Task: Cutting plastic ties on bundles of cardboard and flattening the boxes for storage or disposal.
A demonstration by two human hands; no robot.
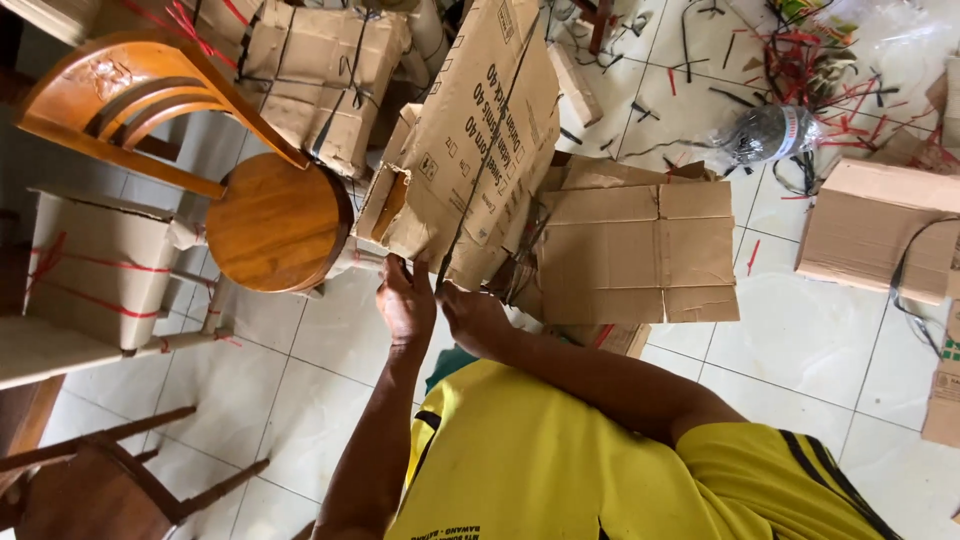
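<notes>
Both hands, left hand (405, 300) and right hand (470, 312), closed on box (480, 150) near strap (480, 170); grip edges firmly.

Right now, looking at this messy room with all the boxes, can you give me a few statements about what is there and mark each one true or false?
1. Both hands, the left hand and the right hand, are at the lower edge of a worn cardboard box. True.
2. A black strap runs down the face of that box. True.
3. The wooden chair beside the box has a square blue seat. False: its seat is round and brown.
4. The floor is carpeted. False: it is pale tile, littered with red and black strap offcuts.
5. The person wears a yellow shirt. True.
</notes>
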